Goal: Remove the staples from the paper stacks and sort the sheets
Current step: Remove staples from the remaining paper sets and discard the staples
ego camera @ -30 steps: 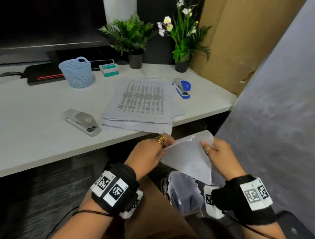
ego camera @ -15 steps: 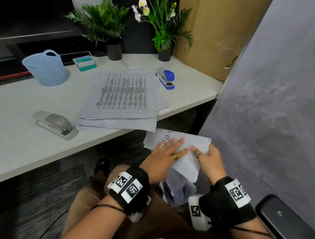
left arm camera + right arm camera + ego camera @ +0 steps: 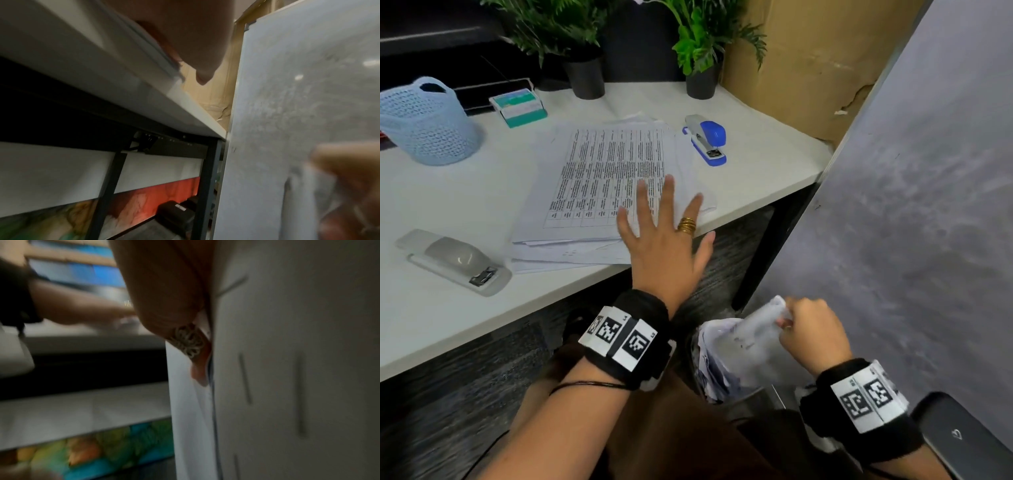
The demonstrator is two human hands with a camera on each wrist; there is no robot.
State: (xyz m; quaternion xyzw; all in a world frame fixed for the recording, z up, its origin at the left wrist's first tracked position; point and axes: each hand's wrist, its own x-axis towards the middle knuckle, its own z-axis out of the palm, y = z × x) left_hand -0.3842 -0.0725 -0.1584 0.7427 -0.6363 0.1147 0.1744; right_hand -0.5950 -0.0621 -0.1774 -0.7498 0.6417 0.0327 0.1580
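White paper is the story here: the right hand (image 3: 813,334) is pinching a folded sheet (image 3: 751,337) low at the right, fingers curled on its top edge, holding it just over a bin (image 3: 722,370) already stuffed with crumpled paper. The left hand (image 3: 666,236) is stretching out, fingers straight and spread, holding nothing, over the near right corner of the stack (image 3: 599,185) on the table (image 3: 448,308). Whether those fingertips are touching the top page or only hovering, I cannot tell; the left wrist view is showing just the heel of the hand against the table edge.

To do this step well, in my judgement, the right hand wants to let the sheet go squarely over the bin mouth so it does not slide off the heap, while the left hand flattens onto the stack and draws off one stapled set without fanning the rest off the near edge.

A grey stapler (image 3: 457,262) is lying on the near left, a blue stapler (image 3: 707,138) at the far right of the stack, a blue basket (image 3: 428,121) far left.

No staple is visible anywhere: the stack's corners are too small to read. The right wrist view is blurring badly, giving only a ringed finger against paper with faint pen strokes. The bin's rim and depth are hidden beneath paper and wrist.
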